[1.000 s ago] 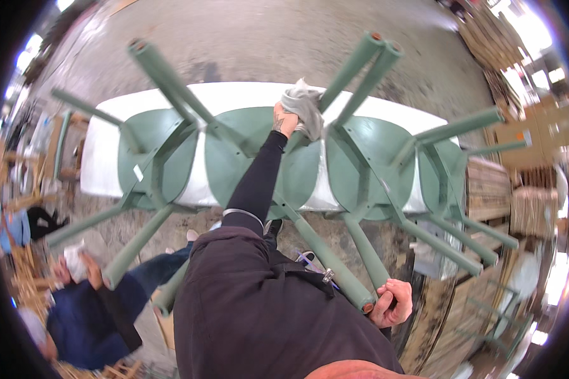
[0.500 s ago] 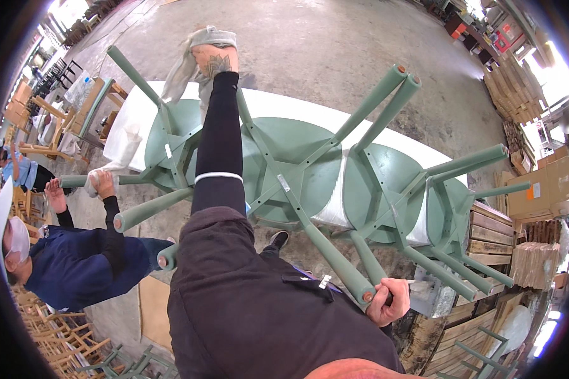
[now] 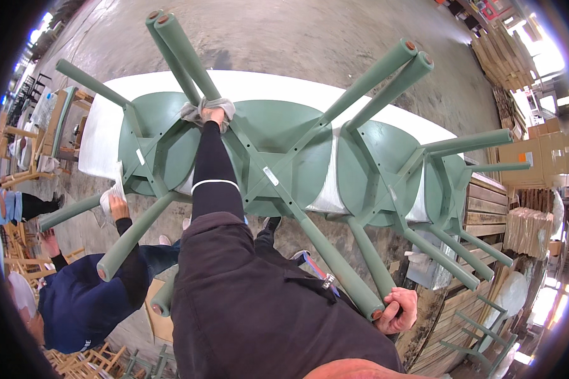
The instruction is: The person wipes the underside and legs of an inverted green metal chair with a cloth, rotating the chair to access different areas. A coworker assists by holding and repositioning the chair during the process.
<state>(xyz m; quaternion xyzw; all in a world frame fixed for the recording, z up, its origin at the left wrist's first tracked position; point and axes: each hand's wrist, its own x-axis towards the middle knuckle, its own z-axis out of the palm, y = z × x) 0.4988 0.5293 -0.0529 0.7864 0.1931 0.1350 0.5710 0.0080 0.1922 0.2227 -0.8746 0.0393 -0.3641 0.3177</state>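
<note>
Brown cardboard box (image 3: 545,158) near stacked wooden planks (image 3: 485,211), far right.

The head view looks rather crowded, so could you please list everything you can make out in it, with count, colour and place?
Upturned chairs: four seats visible, green, in a row across the middle
White surface: one, white, beneath the chairs
Grey cloth: one, grey, against a chair leg, left of centre
Concrete floor: one, grey, all around
Co-worker: one, dark blue top, lower left
White cloth: one, white, at the co-worker's hand
Another person: one, light blue top, far left
Wooden frames: several, tan, lower left
Cardboard box: at least one, brown, right
Left hand: one, bare, holding the grey cloth
Right hand: one, bare, at chair-leg ends, lower right
</note>
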